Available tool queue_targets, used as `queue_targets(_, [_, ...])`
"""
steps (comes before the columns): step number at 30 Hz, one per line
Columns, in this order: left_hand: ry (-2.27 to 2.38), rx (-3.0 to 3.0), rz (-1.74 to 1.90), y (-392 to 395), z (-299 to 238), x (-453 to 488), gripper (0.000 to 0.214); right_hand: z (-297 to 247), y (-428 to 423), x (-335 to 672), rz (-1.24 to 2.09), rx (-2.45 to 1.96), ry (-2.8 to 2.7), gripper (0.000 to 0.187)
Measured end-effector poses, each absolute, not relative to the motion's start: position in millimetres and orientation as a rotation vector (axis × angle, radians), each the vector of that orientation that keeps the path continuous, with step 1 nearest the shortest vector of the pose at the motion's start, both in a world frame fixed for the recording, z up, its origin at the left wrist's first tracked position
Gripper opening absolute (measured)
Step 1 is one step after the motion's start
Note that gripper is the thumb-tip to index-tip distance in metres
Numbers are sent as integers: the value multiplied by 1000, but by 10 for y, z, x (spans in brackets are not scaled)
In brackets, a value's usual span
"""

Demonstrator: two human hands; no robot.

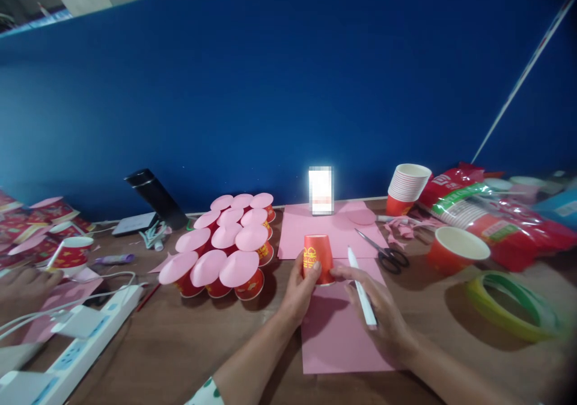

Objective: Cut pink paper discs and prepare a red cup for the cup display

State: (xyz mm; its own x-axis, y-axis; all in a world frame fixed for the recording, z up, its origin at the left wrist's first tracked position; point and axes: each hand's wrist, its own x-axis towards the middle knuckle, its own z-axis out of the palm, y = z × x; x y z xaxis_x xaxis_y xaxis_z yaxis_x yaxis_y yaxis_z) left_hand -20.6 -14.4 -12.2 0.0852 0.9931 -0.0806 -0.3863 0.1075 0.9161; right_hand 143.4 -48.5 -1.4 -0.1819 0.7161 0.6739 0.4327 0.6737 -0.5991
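Observation:
A red paper cup (319, 246) with yellow lettering is gripped on its left side by my left hand (297, 294), over the pink paper sheet (342, 339). My right hand (383, 309) holds a white pen (363, 297) between thumb and fingers, its tip pointing up and away. Fingers of that hand also reach the cup's right side. Beyond the cup lies another pink sheet (302, 231), with a pair of scissors (390, 258) at its right edge. To the left stand several red cups topped with pink paper discs (238, 268).
At right are a cup stack (408, 182), a bag of cups (478, 213), a single cup (462, 252) and tape rolls (480, 306). A lit phone (321, 191) stands behind. At left are a black bottle (157, 197), a power strip (85, 339) and another person's hand (27, 288).

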Motion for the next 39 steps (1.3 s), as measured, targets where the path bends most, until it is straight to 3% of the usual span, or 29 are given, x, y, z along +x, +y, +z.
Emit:
queue_targets(14, [714, 814, 1310, -155, -78, -170, 37, -56, -478, 1460, 278, -1014, -1786, 34])
queue_targets(27, [684, 640, 1262, -164, 0, -179, 38, -18, -473, 1485, 259, -1014, -1710, 30])
queue_targets(39, [669, 612, 1208, -182, 1, -195, 42, 25, -520, 1449, 126, -708, -1912, 49])
